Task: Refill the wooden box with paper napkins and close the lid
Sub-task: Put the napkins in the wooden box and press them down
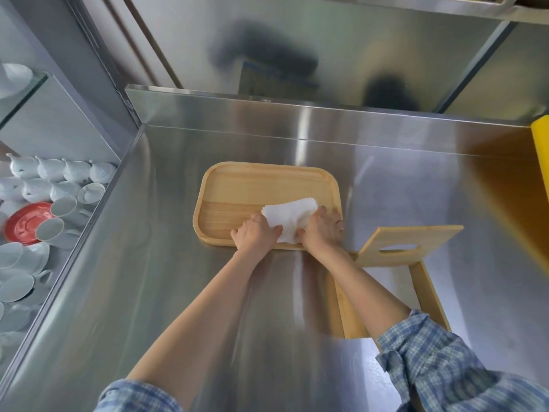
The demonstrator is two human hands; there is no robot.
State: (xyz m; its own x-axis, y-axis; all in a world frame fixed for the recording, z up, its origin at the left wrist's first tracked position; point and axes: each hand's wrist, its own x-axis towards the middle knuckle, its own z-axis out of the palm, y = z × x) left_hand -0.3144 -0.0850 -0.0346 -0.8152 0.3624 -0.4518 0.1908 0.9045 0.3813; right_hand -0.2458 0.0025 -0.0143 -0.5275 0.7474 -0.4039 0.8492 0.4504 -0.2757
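Napkins (289, 219) between left hand (256, 235), right hand (322, 231), gripped.

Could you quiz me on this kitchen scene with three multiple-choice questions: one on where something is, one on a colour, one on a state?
1. Where does the white stack of paper napkins lie?
A. in the box
B. on the rounded wooden tray
C. on the shelf

2. What colour is the one saucer that stands out among the white cups?
A. red
B. blue
C. green

3. The slotted lid of the wooden box is:
A. shut
B. missing
C. raised open

Answers: B, both the left hand and right hand grip the stack on the tray; A, it is red; C, the lid stands tilted up.
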